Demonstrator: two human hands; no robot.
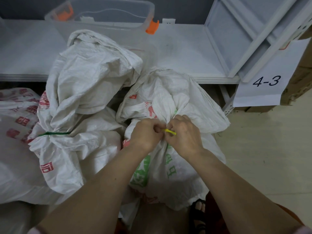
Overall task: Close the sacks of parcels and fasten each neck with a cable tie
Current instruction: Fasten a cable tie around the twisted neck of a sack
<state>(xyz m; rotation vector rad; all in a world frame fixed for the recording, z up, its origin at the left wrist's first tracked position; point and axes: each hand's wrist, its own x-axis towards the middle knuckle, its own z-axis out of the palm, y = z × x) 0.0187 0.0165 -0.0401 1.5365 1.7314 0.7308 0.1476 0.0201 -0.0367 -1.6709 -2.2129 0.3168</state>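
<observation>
Cinching now: left hand point(146, 132) and right hand point(182, 132) both have fingers curled tight on a yellow cable tie point(170, 131) at the gathered neck of the green-print sack point(170, 105), on the floor against the shelf point(185, 53). Red-print sack point(81, 92) beside it already tied with a green cable tie point(54, 133). Yellow tie looks not yet pulled home. Third sack point(15, 149) far left: neck out of view.

You have three white woven sacks point(94, 78) point(177, 102) point(15, 141), two cable ties, green point(54, 133) and yellow point(170, 131), one clear bin point(104, 16), one "4-3" label point(265, 81).
</observation>
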